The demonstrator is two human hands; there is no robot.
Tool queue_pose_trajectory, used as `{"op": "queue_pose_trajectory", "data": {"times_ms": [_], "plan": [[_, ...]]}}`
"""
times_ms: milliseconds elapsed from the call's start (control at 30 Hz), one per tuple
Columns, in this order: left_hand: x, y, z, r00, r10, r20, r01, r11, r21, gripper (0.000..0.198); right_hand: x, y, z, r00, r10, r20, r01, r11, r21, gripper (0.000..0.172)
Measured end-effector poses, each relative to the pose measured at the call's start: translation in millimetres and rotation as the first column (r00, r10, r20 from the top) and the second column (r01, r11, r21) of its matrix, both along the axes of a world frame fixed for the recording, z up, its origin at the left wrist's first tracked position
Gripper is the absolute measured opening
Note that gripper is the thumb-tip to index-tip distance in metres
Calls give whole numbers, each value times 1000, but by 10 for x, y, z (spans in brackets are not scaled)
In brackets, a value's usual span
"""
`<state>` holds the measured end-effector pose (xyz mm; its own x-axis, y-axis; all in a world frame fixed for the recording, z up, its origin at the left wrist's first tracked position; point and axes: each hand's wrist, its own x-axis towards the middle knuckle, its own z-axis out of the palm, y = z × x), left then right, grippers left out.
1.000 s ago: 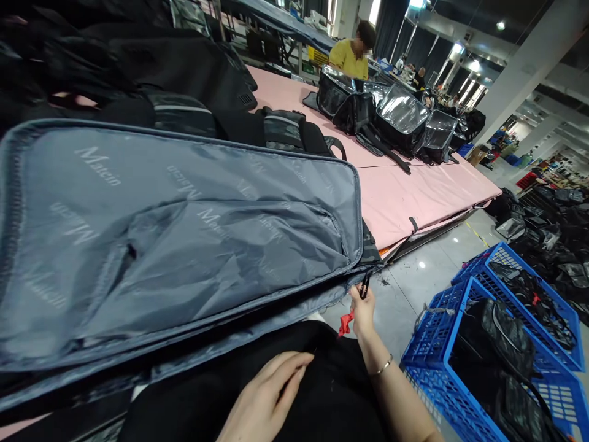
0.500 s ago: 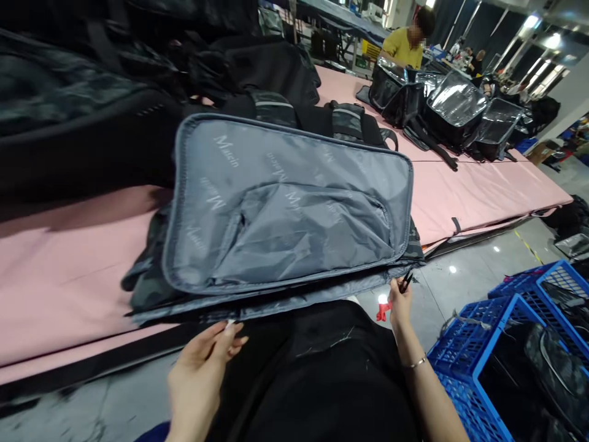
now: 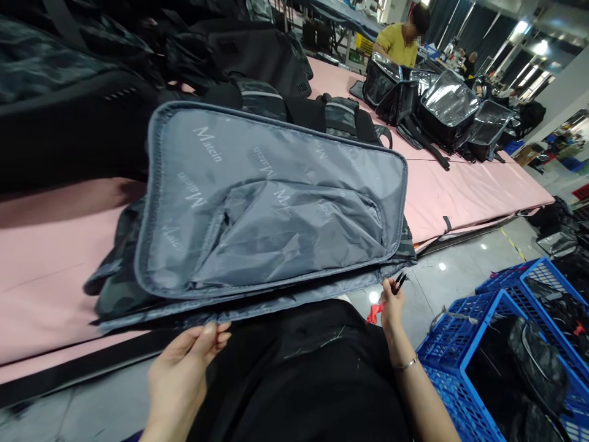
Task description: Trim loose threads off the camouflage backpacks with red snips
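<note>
A camouflage backpack lies on the pink-covered table with its grey printed lining (image 3: 285, 221) facing up. Along its near side runs a loose grey edge (image 3: 276, 308). At the left part of that edge, my left hand (image 3: 184, 362) is closed, thumb and fingers pinching the fabric. My right hand (image 3: 392, 307) is closed at the right end of the edge, its fingertips touching the fabric. It also holds small black thread snips (image 3: 399, 282), tips pointing up and away. A red strip of cloth (image 3: 375, 313) hangs beside this hand.
More dark backpacks (image 3: 69, 123) are heaped at the left and behind. Silver-lined bags (image 3: 448, 101) stand farther along the pink table (image 3: 469, 190), near a person in yellow (image 3: 398, 44). Blue crates (image 3: 460, 344) holding dark bags stand on the floor at right.
My left hand has moved left and down a little and now pinches the near edge. The view has shifted slightly; my right hand keeps the snips at the edge's right end.
</note>
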<state>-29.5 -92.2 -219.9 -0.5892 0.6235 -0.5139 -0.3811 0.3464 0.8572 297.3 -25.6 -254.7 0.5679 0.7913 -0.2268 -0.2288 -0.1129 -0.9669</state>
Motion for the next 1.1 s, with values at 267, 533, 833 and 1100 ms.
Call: {"op": "queue_pose_trajectory", "data": {"times_ms": [267,533,833,1100], "plan": [[-15,-22,32,999,-13,50,19,994,-106,62,-110,-40,82,994,-95,51,91,993,79,47],[409,-15,720,923,-376,-84,378,926,3,66,-319,-23,622,991,17,133,-44,979,199,36],[718,259,1011,907,-401,-131,418,895,155,63,-472,97,856,953,65,295,-135,966,222,32],[874,357,1025,925,-349,152,329,933,145,66,-438,54,967,916,151,373,-243,947,212,21]]}}
